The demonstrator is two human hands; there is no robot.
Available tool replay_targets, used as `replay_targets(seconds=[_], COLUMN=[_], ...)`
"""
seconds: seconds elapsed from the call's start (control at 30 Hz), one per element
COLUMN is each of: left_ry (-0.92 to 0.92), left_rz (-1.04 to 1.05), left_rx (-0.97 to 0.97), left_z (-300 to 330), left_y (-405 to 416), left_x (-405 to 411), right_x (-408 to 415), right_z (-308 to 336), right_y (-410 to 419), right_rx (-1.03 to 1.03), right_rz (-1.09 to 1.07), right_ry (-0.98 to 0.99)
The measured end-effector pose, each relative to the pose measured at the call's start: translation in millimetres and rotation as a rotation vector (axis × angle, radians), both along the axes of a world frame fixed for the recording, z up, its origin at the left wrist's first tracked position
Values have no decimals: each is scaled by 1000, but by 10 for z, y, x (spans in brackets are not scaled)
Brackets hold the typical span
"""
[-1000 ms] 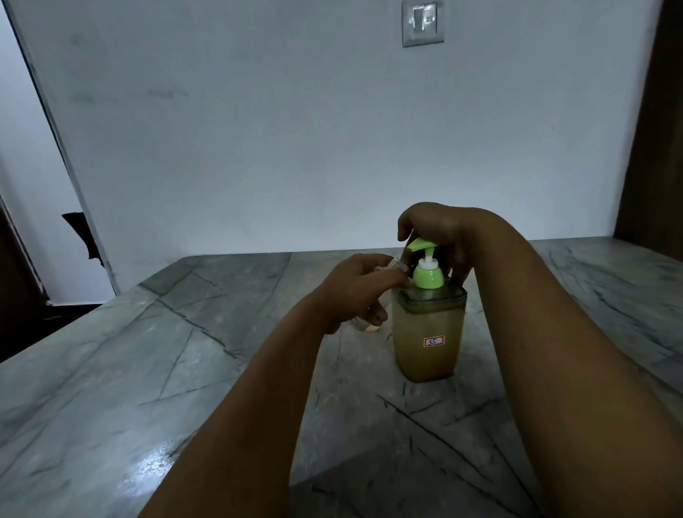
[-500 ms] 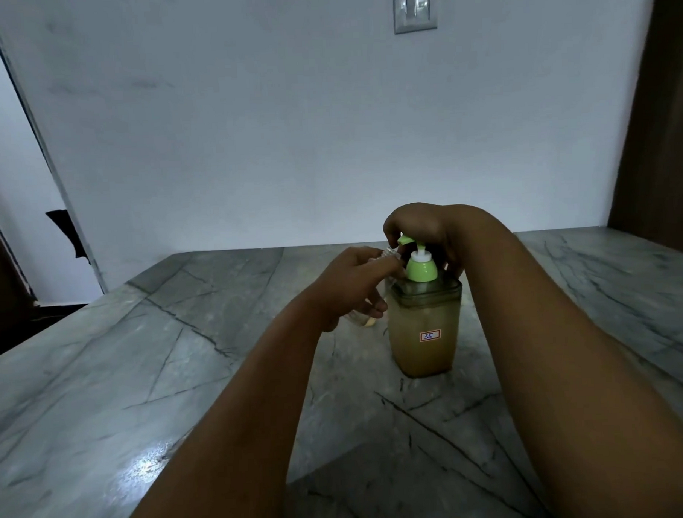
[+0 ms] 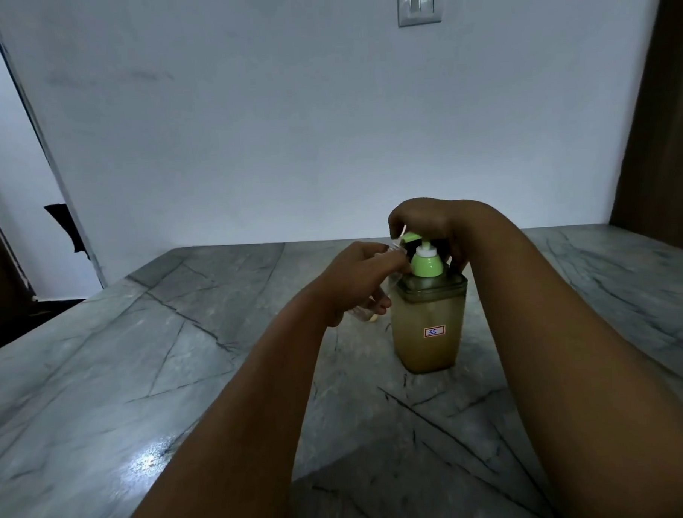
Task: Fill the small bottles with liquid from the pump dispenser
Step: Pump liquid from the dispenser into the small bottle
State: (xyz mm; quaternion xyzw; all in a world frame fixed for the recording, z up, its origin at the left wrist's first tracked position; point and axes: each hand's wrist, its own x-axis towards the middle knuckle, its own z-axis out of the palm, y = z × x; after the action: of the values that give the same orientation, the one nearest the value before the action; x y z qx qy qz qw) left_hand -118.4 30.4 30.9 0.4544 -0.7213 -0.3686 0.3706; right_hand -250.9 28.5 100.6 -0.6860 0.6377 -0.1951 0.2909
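Standing on the marble table, the pump dispenser has its green nozzle pointing left. The right hand curls over the pump top. The left hand grips the small bottle, mouth just under the nozzle.

Pump dispenser amber, green pump; table grey, dark-veined.

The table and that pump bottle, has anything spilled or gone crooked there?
Nothing stands out. The pump bottle stands upright on the table, and no spill shows. The left hand holds a small bottle at the spout.
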Motion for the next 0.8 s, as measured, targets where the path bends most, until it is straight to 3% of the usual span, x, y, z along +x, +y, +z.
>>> replay_targets(seconds=[0.07,0.17,0.8], left_ry=[-6,-3,12], left_rz=[-5,-4,26], left_rx=[-15,-29,-1], left_z=[4,13,16], left_y=[14,31,15], left_x=[1,2,-25], right_x=[-42,-9,104], right_z=[43,77,-17], right_y=[-23,-37,-6], right_rx=[55,-26,-91], right_rz=[-30,-36,-53], right_ry=[-91,-132,63])
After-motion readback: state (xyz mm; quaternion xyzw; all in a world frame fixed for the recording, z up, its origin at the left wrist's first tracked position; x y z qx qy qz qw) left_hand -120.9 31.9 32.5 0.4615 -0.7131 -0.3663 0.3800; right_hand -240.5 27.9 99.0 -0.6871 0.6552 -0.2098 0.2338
